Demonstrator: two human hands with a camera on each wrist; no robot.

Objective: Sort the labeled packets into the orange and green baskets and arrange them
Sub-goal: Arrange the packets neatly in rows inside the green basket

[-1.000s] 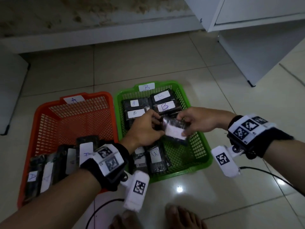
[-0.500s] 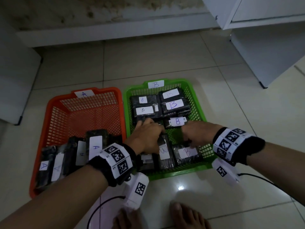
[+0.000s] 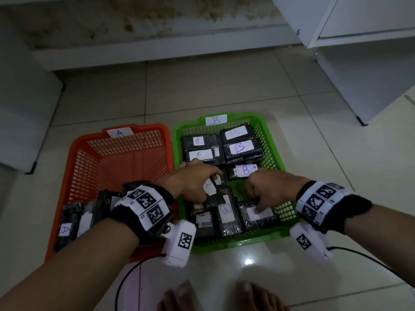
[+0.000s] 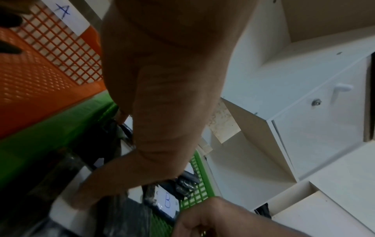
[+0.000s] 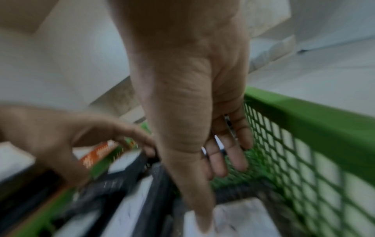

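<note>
While both baskets sat side by side on floor, I noted orange basket (image 3: 94,158) left of my fingers, packets at its near end. Green basket (image 3: 272,151) lay under both hands. Left hand (image 3: 194,182) gripped black packet (image 3: 215,195) mid-basket, fingers curled. Right hand (image 3: 267,189): thumb touched near-right packet (image 3: 258,215), fingers loosely bent, holding nothing.

Black packets (image 3: 244,147) with white B labels are laid flat in the green basket (image 3: 272,151); A-labeled ones (image 3: 67,223) apparently stand upright at the orange basket's (image 3: 89,160) near end
</note>
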